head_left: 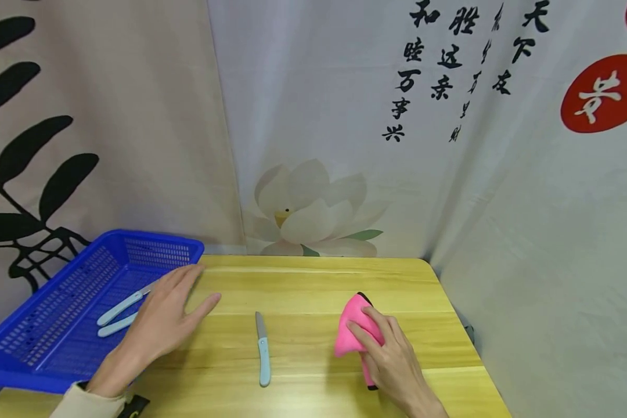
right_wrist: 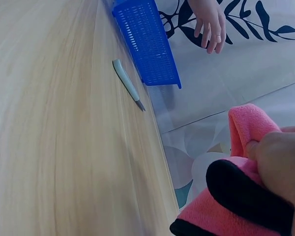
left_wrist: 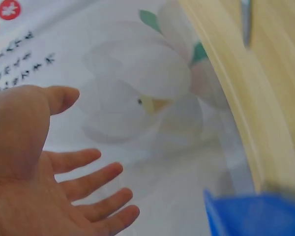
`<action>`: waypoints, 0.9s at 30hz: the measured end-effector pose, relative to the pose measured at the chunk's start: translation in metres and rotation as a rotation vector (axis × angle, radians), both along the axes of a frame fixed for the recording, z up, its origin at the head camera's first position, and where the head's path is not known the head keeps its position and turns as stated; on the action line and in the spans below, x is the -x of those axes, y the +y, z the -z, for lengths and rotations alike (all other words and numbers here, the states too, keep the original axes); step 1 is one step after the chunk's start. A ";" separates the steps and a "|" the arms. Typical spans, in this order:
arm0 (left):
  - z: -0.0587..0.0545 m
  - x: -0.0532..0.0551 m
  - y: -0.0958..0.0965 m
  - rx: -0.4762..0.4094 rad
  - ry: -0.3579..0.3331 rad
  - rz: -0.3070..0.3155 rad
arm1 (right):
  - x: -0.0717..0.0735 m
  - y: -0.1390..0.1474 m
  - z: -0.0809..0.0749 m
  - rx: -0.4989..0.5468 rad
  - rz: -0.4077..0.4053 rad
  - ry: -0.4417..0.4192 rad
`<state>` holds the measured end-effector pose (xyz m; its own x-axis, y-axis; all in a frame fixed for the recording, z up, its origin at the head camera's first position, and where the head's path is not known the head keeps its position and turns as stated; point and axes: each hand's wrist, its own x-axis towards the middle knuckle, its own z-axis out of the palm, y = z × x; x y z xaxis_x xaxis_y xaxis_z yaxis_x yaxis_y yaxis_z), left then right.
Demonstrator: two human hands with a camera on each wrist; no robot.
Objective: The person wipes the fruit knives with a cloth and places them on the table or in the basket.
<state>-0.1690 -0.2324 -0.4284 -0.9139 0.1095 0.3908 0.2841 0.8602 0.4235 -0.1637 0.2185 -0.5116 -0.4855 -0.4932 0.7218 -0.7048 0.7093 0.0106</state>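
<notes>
My right hand (head_left: 397,360) grips a folded pink cloth (head_left: 354,325) with black edging, held over the right part of the table. In the right wrist view the cloth (right_wrist: 250,125) bunches between the fingers and thumb. My left hand (head_left: 169,316) is beside the right rim of the blue basket (head_left: 151,237), its fingers spread and nothing in them; the left wrist view shows its bare palm (left_wrist: 19,147). A knife (head_left: 263,354) with a light blue handle lies on the table between the hands, blade pointing away. Inside the basket are two light blue handles (head_left: 120,307), partly hidden by my left hand.
The yellow wooden table (head_left: 313,278) ends at a curtain (head_left: 313,116) printed with a flower and dark characters. The basket stands at the table's left side. On the right, the table edge slopes down beside a light cloth wall (head_left: 543,261).
</notes>
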 end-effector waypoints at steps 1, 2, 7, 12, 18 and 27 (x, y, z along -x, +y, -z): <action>0.003 -0.003 0.007 -0.017 -0.005 0.000 | 0.000 0.000 0.000 0.002 0.001 0.002; 0.006 -0.006 0.014 -0.032 -0.006 0.000 | 0.000 0.000 0.000 0.002 0.002 0.002; 0.031 -0.019 0.048 -0.087 -0.036 -0.002 | 0.001 -0.001 0.001 0.003 0.004 0.008; 0.063 -0.027 0.074 -0.105 -0.080 -0.041 | 0.000 -0.002 0.003 0.008 0.004 0.002; 0.095 -0.031 0.092 -0.058 -0.148 -0.134 | 0.000 -0.003 0.007 0.011 -0.015 0.007; 0.118 -0.025 0.107 0.109 -0.148 -0.140 | 0.002 -0.003 0.010 0.014 -0.027 0.026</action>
